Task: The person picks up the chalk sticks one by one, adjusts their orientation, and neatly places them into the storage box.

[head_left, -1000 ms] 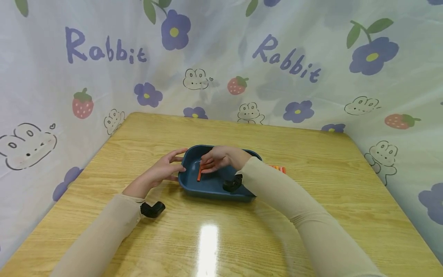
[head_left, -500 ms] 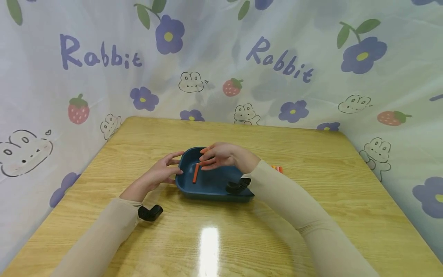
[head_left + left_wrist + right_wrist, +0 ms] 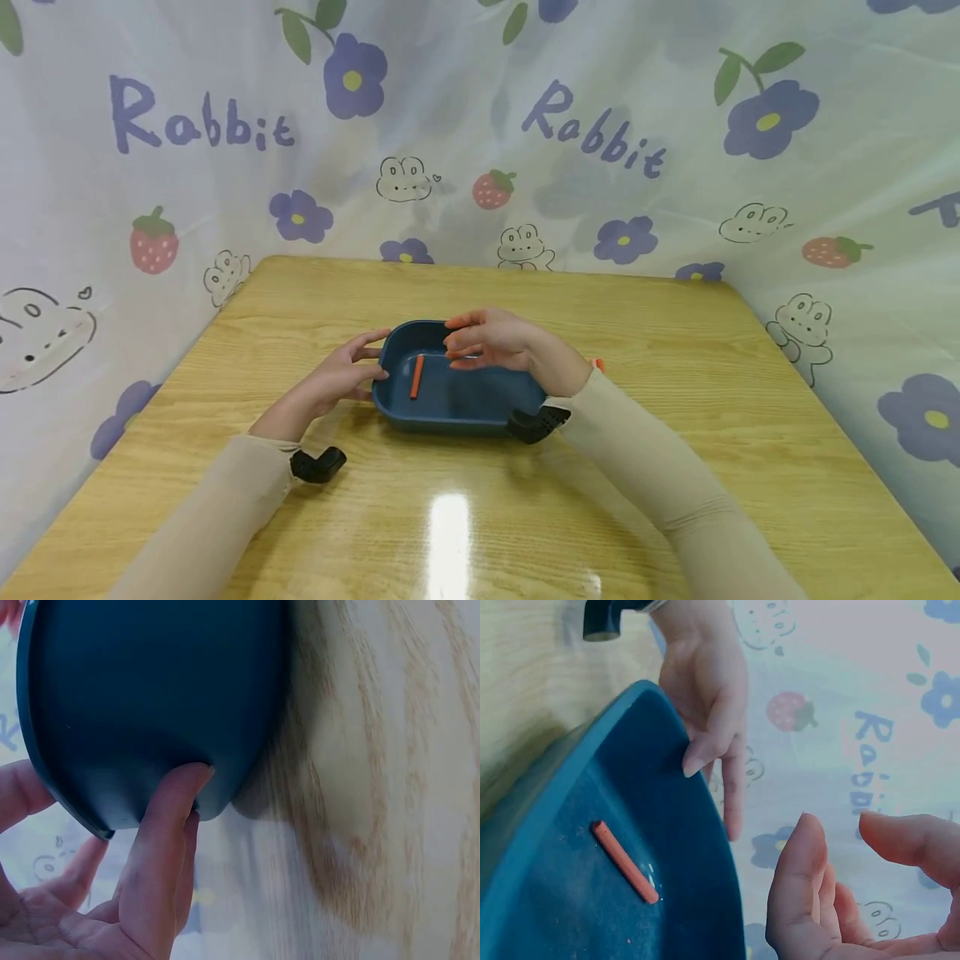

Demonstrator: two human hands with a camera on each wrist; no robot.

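Observation:
A dark blue oval tub (image 3: 465, 427) sits on the table. On its floor near the left end lies a short orange-red stick (image 3: 417, 377); the right wrist view shows this stick (image 3: 626, 862) as plain and round, like a crayon or chalk. My left hand (image 3: 347, 375) touches the tub's left end, fingers spread and fairly straight; in the left wrist view the left hand (image 3: 142, 885) lies against the tub's wall (image 3: 165, 690). Above the tub hovers my right hand (image 3: 502, 340), fingers loosely bent, thumb and fingertips apart, nothing between them.
Behind the right wrist, a few coloured sticks (image 3: 597, 364) peek out beyond the tub's right end. The wood-grain table (image 3: 360, 533) reaches back to a printed cloth (image 3: 450, 100) that hangs around it. A black device (image 3: 540, 423) is strapped at the right wrist.
My right hand has drawn away to the right from the orange-red stick, which stays on the tub's floor. My left hand keeps its place at the tub's end. The head view has shifted slightly.

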